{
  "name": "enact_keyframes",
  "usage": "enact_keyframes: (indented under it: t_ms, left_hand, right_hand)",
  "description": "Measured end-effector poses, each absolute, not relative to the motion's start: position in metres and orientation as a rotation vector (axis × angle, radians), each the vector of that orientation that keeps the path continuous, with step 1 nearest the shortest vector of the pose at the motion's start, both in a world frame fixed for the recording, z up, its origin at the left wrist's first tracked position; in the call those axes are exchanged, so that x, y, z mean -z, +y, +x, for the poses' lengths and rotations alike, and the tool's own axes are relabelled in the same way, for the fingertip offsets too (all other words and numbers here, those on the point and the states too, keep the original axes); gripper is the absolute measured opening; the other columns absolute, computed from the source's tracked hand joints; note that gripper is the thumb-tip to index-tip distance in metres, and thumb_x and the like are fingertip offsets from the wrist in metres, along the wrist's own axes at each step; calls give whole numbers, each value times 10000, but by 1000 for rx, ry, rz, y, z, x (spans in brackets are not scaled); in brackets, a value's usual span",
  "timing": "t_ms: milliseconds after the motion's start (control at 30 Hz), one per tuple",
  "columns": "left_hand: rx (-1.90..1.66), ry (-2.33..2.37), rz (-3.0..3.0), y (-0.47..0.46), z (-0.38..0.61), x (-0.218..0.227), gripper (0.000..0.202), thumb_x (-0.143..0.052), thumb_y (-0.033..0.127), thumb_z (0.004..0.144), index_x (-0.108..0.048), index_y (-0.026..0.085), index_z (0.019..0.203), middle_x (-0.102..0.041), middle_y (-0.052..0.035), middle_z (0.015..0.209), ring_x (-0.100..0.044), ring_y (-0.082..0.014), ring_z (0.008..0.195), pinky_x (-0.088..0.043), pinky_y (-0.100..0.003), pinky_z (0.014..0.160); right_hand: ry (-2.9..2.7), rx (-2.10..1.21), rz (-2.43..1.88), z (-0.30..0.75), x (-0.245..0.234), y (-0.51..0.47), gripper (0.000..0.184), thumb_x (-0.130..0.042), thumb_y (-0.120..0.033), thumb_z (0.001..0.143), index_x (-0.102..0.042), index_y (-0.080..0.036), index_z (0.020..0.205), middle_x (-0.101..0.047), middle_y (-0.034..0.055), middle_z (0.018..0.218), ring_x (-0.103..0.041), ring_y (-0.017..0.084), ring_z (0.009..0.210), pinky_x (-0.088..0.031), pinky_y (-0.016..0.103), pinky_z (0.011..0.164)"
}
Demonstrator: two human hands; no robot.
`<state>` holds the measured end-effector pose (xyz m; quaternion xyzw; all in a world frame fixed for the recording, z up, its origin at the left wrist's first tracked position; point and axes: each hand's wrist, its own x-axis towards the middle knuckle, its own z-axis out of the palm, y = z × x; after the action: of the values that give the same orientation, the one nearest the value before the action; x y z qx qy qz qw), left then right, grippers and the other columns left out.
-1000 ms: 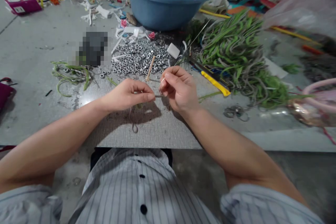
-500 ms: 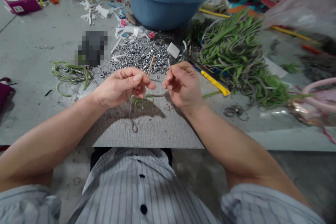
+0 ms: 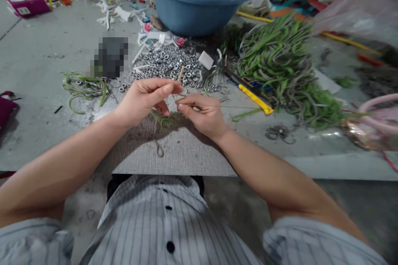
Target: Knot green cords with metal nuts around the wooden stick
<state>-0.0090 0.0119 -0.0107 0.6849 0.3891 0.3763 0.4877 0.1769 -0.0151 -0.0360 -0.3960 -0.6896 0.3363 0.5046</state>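
Observation:
My left hand (image 3: 146, 98) is above the table's front part, thumb and forefinger pressed together; what they pinch is too small to make out. Facing it, my right hand (image 3: 203, 114) pinches a thin wire-like strand (image 3: 239, 107), which trails off to the right. The fingertips of both hands nearly meet. Beneath them are curled green cords (image 3: 164, 121) and a grey cord loop (image 3: 159, 151). A thin wooden stick (image 3: 181, 73) shows just beyond the left fingertips, its lower end hidden. Behind the hands spreads a pile of small metal nuts (image 3: 168, 64).
A blue basin (image 3: 199, 12) stands at the back. To the right are a heap of green and grey cords (image 3: 280, 58) and a yellow-handled tool (image 3: 255, 98). More green cords (image 3: 83, 89) lie left. A white block (image 3: 205, 60) sits by the nuts.
My right hand has moved left and slightly down, closer to the left hand. The thin strand now shows stretching rightward from it. My left hand has barely moved.

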Motion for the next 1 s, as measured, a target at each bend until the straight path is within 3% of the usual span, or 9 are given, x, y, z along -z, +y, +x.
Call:
enact_keyframes:
  t_ms: [133,267,467,600,733,1000]
  left_hand:
    - [-881,968,1827,8,-6,12,275,-585,391,888,-727,172,974,-732,-45,892,-580,-71,529,-474,-194,503]
    - [-843,970,2044,8,-4,11,202,-568,282,874,-725,155,866,-686,-18,735,-576,-93,603,-446,-198,565]
    - [-798,910,2042,10,-4,6,218,-551,276,880,-680,155,752,-602,10,614,-534,-87,573,-430,-203,587]
    - [-671,895,1905,12,-6,3,284,-558,302,886,-621,154,653,-566,18,564,-440,-61,452,-366,-197,474]
    - [-575,822,1756,14,-8,2,216,-555,272,885,-645,147,734,-550,29,572,-368,-33,383,-284,-175,385]
    - [-464,701,1688,14,-12,-2,181,-558,255,899,-674,124,854,-518,46,575,-375,-8,392,-287,-126,389]
  right_hand:
    - [-1829,-733,-922,177,36,-17,209,-582,-356,855,-633,-248,684,-638,2,674,-556,147,638,-447,312,635]
    - [-1808,-761,-923,175,34,-19,199,-563,-339,866,-600,-242,696,-608,2,676,-528,140,628,-432,308,631]
    - [-1604,-917,-986,173,31,-21,297,-604,-498,852,-553,-245,704,-508,-26,634,-444,119,558,-385,287,549]
    - [-1532,-997,-958,172,31,-19,358,-617,-577,827,-557,-241,722,-482,-47,608,-426,91,492,-349,263,473]
    - [-1474,-1057,-893,171,33,-17,374,-640,-577,816,-560,-229,707,-488,-61,602,-439,63,434,-326,240,416]
    - [-1505,-1068,-816,172,36,-14,361,-644,-537,834,-558,-213,702,-510,-72,578,-445,43,425,-344,198,403]
